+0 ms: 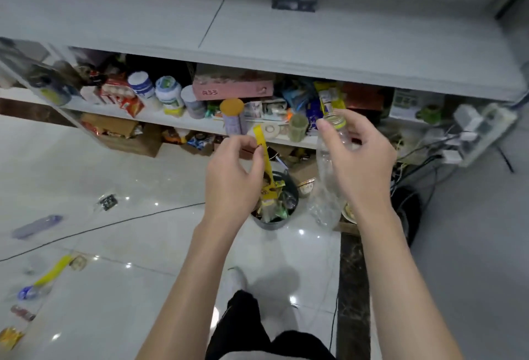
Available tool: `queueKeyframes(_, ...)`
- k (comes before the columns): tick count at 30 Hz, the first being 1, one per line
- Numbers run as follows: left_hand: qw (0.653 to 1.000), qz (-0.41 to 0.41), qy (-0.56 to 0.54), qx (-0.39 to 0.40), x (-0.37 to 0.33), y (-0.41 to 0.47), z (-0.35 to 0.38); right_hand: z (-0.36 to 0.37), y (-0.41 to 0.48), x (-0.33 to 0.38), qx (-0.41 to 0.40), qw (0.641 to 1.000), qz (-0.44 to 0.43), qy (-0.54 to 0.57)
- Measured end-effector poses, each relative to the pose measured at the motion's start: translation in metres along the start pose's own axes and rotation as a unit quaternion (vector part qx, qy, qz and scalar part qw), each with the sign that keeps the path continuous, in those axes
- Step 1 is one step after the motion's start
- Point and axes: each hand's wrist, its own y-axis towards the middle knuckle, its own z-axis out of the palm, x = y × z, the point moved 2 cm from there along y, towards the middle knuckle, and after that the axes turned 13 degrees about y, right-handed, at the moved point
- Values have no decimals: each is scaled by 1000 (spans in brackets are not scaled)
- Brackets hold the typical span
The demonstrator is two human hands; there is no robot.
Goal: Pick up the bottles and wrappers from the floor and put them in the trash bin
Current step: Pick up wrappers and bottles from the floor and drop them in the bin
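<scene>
- Yellow wrapper (264, 156), clear bottle (329, 170) are hovering by trash bin (270, 225), frame centre.
- I'm pinching wrapper in left hand (229, 179), gripping bottle in right hand (363, 159).
- Purple bottle (35, 226), second wrapper (53, 271) are lying lower left, unpicked.

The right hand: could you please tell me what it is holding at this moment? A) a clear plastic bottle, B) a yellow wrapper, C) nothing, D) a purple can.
A: the right hand has its fingers curled round the clear bottle near the neck, while the yellow wrapper is pinched in the left hand.
</scene>
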Motion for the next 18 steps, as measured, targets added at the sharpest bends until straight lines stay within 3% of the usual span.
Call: queueKeyframes(18,992,-107,-2,64,90,102,99,104,93,-88,67,994,77,-50)
